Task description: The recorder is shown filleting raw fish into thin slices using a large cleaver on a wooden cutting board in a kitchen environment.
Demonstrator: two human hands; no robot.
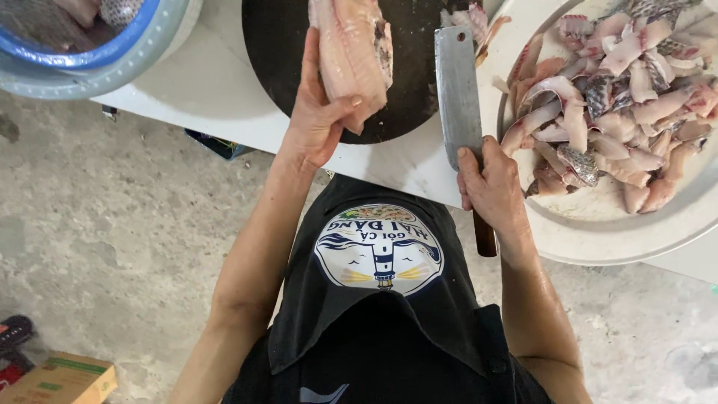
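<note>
- A pale fish fillet [351, 56] is clamped in the left hand [318, 123], thumb over its near face and fingers wrapped behind it; the piece is held upright over the near edge of the round dark chopping board [277, 52].
- The fillet (pinkish, with a strip of dark skin along its right edge) is found at about 12 o'clock from the left hand, and its upper end is cut off by the frame.
- A cleaver [458, 93] is gripped by the right hand [490, 183], which is closed around the brown wooden handle [485, 236]; the thumb is pressed onto the base of the steel blade.
- The blade is pointed toward 12 o'clock and is laid along the right edge of the board, just beside the fillet.
- A wide pale tray [591, 239] is seen at 2 o'clock from the right hand, heaped with cut fish pieces [613, 97].
- A blue-rimmed basin [97, 63] sits on the white bench [202, 90] at 10 o'clock from the left hand.
- A dark apron [381, 299] with a round printed patch is worn below the hands.
- A cardboard box [60, 378] lies on the concrete floor [112, 224] at 7 o'clock.
</note>
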